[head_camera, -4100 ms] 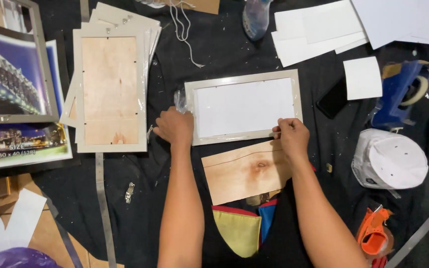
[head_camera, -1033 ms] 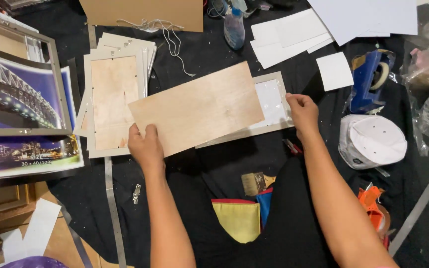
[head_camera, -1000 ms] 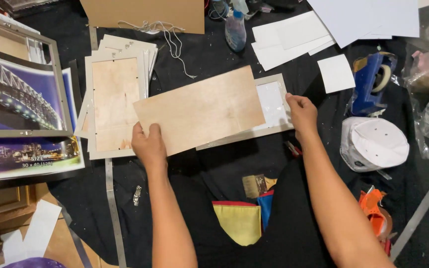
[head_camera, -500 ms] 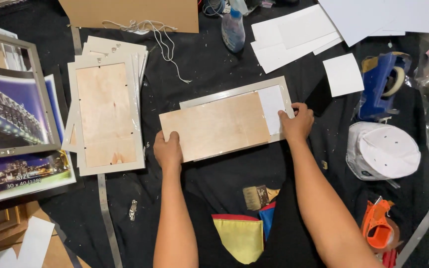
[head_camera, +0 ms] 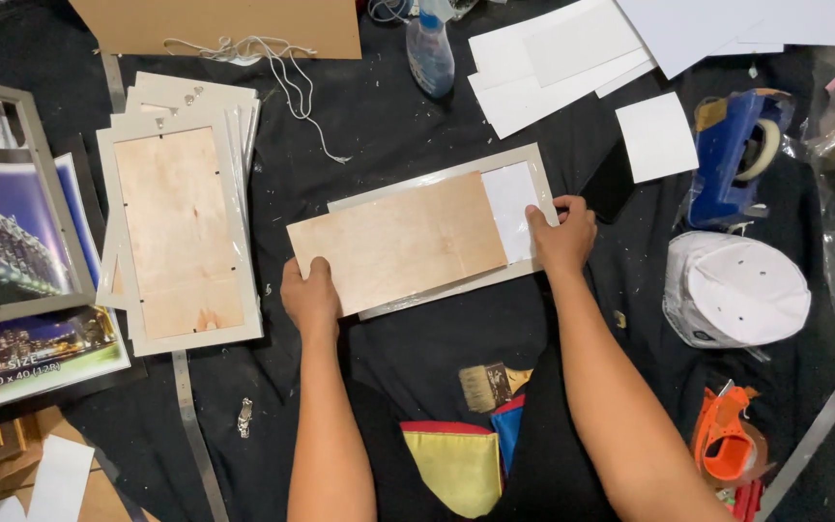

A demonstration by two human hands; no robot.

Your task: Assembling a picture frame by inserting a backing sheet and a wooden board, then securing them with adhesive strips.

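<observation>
Plywood backing board [head_camera: 398, 244], pale and rectangular, is pressed flat by both hands onto a light grey picture frame [head_camera: 532, 159] lying face down. The left hand [head_camera: 309, 295] is closed over the board's near-left corner, thumb on top; the right hand [head_camera: 562, 237] is laid on the frame's right end, fingertips on the white sheet [head_camera: 511, 208] left uncovered just beyond the board's right edge. The board is tilted slightly against the frame and overhangs it toward the left hand.

Black cloth [head_camera: 379, 116], flecked with dust, covers the work surface; nothing of the room beyond it is shown.

Left of the left hand, one stack of similar frames [head_camera: 181, 227] lies face down, a board seated in the topmost; the number in the stack cannot be told. Further left, two framed bridge prints [head_camera: 7, 242] are seen. Beyond the grip lie one brown cardboard sheet [head_camera: 215, 24], white cord [head_camera: 287, 82], one spray bottle [head_camera: 430, 53] and several white paper sheets [head_camera: 572, 63]. Right of the right hand are one small white card [head_camera: 657, 135], one blue tape dispenser [head_camera: 732, 155] and one white cap [head_camera: 734, 290]. Nearer the body, one paintbrush [head_camera: 490, 385] and one orange tape dispenser [head_camera: 727, 445] are found. Nothing obstructs the grip.
</observation>
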